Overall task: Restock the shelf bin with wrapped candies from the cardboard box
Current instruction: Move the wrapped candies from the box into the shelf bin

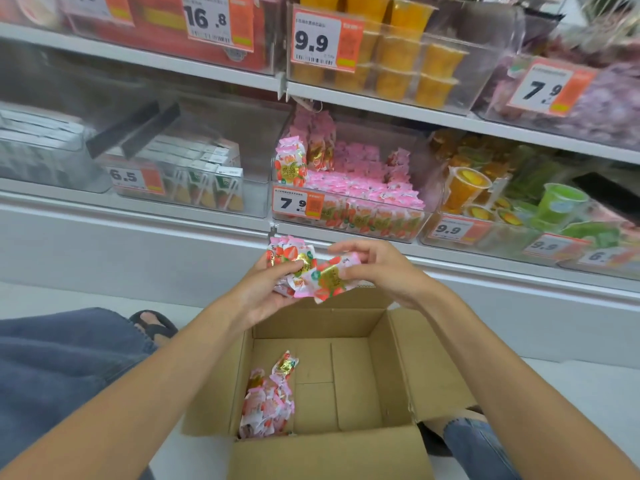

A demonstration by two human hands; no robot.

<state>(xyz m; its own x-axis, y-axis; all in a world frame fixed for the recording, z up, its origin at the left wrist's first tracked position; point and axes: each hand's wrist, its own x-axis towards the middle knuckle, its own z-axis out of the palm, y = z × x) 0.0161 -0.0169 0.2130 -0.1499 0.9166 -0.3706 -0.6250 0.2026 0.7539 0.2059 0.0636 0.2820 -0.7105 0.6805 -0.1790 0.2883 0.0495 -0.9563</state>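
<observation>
An open cardboard box [391, 362] sits on the floor between my knees, with a small heap of pink wrapped candies [266, 400] in its near left corner. Above the box, my left hand [263, 289] holds a bunch of candies [289, 259]. My right hand [377, 268] pinches one pink, red and gold candy [329, 278] next to that bunch. Just beyond my hands, on the lowest shelf, stands the clear bin [349, 223] filled with the same pink candies, with a 7.9 price tag on its front.
Neighbouring clear bins hold juice cartons [207, 181] on the left and jelly cups [485, 199] on the right. An upper shelf carries orange cups [408, 60]. My knee in blue jeans [59, 362] is at the left, and a sandalled foot [152, 323] rests beside the box.
</observation>
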